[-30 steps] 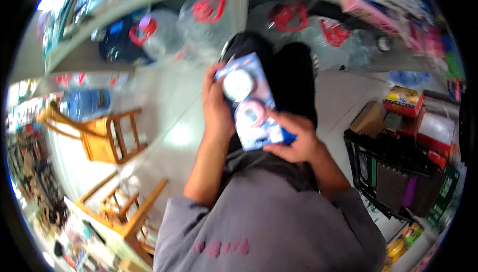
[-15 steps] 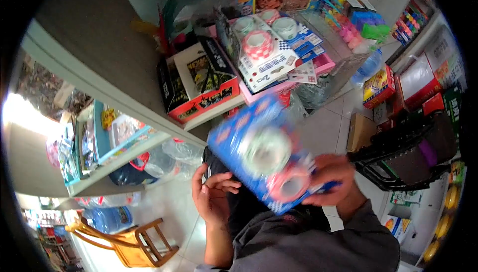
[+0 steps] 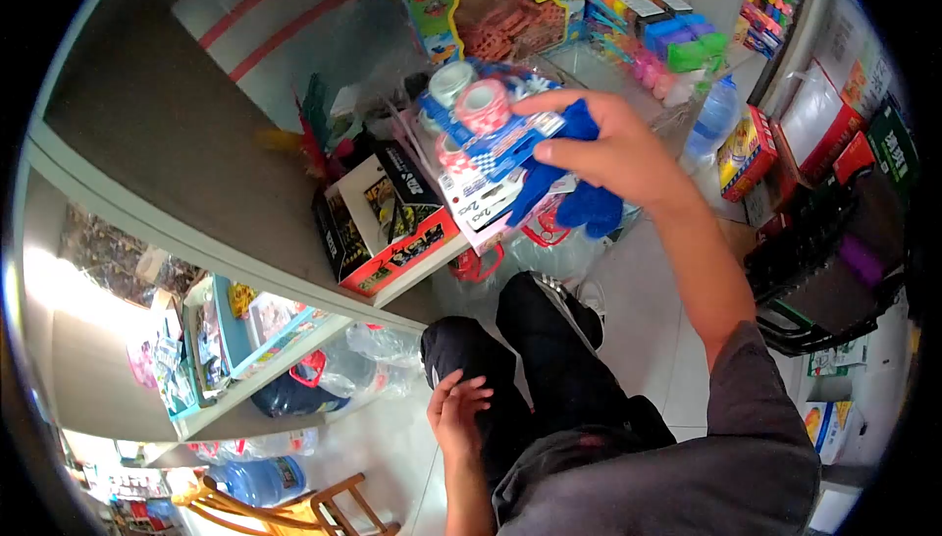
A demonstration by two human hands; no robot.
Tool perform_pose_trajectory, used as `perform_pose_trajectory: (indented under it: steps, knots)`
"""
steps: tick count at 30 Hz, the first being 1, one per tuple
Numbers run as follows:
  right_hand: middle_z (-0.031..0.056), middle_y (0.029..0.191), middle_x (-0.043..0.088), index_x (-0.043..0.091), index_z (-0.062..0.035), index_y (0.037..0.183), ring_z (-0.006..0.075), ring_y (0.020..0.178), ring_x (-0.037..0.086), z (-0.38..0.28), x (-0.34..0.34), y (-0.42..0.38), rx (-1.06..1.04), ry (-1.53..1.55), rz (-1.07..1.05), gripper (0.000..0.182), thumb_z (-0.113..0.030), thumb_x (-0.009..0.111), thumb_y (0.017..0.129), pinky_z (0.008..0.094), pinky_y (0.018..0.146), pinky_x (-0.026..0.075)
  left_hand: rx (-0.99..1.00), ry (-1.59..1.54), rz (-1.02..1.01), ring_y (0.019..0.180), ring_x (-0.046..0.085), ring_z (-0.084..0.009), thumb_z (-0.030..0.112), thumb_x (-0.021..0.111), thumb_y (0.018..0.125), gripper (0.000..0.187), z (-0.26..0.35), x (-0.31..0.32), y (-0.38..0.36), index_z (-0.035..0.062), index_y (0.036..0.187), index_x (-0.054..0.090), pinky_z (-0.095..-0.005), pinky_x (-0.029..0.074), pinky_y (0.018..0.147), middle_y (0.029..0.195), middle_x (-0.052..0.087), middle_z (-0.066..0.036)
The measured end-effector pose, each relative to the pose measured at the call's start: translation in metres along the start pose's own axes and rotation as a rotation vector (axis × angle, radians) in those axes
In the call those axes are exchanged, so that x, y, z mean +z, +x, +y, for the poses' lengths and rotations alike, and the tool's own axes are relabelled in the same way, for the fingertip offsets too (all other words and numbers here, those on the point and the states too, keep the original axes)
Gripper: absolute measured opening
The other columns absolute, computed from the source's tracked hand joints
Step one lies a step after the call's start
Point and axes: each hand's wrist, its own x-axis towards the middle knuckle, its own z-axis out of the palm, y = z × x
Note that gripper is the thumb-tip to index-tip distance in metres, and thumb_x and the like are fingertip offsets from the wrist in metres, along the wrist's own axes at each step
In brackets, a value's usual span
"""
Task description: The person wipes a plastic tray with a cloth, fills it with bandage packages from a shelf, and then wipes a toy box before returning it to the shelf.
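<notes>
While right hand (image 3: 613, 148) pinches blue-carded tape pack (image 3: 500, 138) by end over other tape packs (image 3: 481, 200) on shelf (image 3: 424, 277), left hand (image 3: 458, 411) hangs empty, fingers loosely curled. Risk: uneven rolls (image 3: 451, 155) beneath could tip released pack off shelf; left hand too low to catch.

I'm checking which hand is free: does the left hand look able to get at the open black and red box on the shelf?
Probably yes. The left hand looks empty, and the box stands at the shelf's front edge, nothing visibly blocking it; the right hand is further right, holding a tape pack.
</notes>
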Motion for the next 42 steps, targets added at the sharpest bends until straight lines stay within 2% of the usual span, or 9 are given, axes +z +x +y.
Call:
perform_pose_trajectory:
  steps: [4,16,19,22,25,26,29,35,42]
  knots:
    - [0.0051,0.106,0.071,0.064,-0.0029,0.133,0.0121,0.095,0.064,0.016,0.006,0.004,-0.138,-0.019,-0.016,0.050,-0.011,0.078,0.086,0.0300,0.088,0.053,-0.020,0.032,-0.012,0.083,0.074,-0.0302,0.024,0.053,0.103,0.037,-0.003,-0.007,0.001,-0.0022,0.129,0.059,-0.0347,0.057,0.067,0.107,0.074,-0.023]
    - [0.0127,0.090,0.069,0.045,-0.0046,0.144,0.0230,0.081,0.070,0.031,0.026,-0.061,-0.253,-0.084,0.252,0.075,-0.016,0.084,0.081,0.0367,0.074,0.053,0.016,0.141,-0.105,0.089,0.073,-0.0271,0.023,0.054,0.104,0.037,0.008,0.037,0.003,-0.0011,0.131,0.055,-0.0334,0.055,0.076,0.111,0.073,-0.021]
    - [0.0127,0.090,0.070,0.047,-0.0047,0.143,0.0224,0.082,0.070,0.033,0.037,-0.066,-0.305,-0.068,0.310,0.070,-0.015,0.081,0.083,0.0359,0.074,0.053,0.145,0.205,-0.282,0.091,0.072,-0.0259,0.022,0.055,0.104,0.039,0.032,0.086,0.012,-0.0028,0.134,0.050,-0.0335,0.054,0.079,0.112,0.073,-0.021]
    - [0.0050,0.092,0.066,0.047,-0.0049,0.147,0.0082,0.084,0.059,0.030,0.022,-0.087,-0.259,-0.075,0.424,0.072,-0.004,0.078,0.082,0.0262,0.077,0.048,0.248,0.184,-0.388,0.091,0.071,-0.0246,0.021,0.053,0.106,0.030,0.042,0.109,0.009,-0.0033,0.124,0.057,-0.0335,0.055,0.080,0.108,0.073,-0.020]
    - [0.0175,0.109,0.072,0.054,-0.0123,0.145,0.0312,0.090,0.072,0.040,-0.033,-0.086,-0.142,-0.677,0.532,0.067,-0.018,0.077,0.083,0.0407,0.080,0.054,0.237,0.191,-0.408,0.087,0.070,-0.0225,0.018,0.053,0.107,0.023,0.030,0.104,0.001,-0.0029,0.110,0.064,-0.0331,0.054,0.080,0.101,0.073,-0.018]
    - [0.0233,0.110,0.071,0.054,-0.0133,0.145,0.0399,0.094,0.070,0.023,-0.050,-0.081,0.239,-0.655,0.437,0.067,-0.023,0.078,0.083,0.0438,0.083,0.053,0.209,0.194,-0.400,0.085,0.069,-0.0216,0.017,0.054,0.107,0.022,0.015,0.091,0.001,-0.0025,0.104,0.065,-0.0327,0.054,0.080,0.098,0.073,-0.016]
    - [0.0233,0.098,0.070,0.059,-0.0114,0.134,0.0416,0.090,0.067,0.084,-0.096,-0.057,-0.023,-0.834,0.394,0.060,-0.028,0.080,0.081,0.0457,0.079,0.052,0.125,0.194,-0.267,0.079,0.066,-0.0165,0.013,0.061,0.104,0.020,-0.009,0.086,-0.009,-0.0002,0.090,0.067,-0.0301,0.053,0.077,0.085,0.071,-0.010]
    - [0.0183,0.079,0.065,0.061,-0.0064,0.105,0.0402,0.078,0.065,0.075,-0.109,-0.059,-0.036,-1.022,0.327,0.045,-0.033,0.083,0.077,0.0478,0.069,0.049,0.036,0.202,-0.278,0.077,0.066,-0.0137,0.012,0.060,0.104,0.017,-0.032,0.075,-0.021,-0.0002,0.093,0.066,-0.0282,0.052,0.074,0.086,0.072,-0.008]
    - [0.0162,0.082,0.069,0.065,-0.0087,0.103,0.0402,0.077,0.069,0.035,-0.102,-0.158,0.100,-1.044,0.360,0.044,-0.039,0.084,0.078,0.0481,0.067,0.053,-0.009,0.233,-0.239,0.080,0.066,-0.0180,0.017,0.057,0.104,0.018,-0.041,0.030,-0.024,0.0011,0.097,0.063,-0.0318,0.054,0.077,0.092,0.071,-0.011]
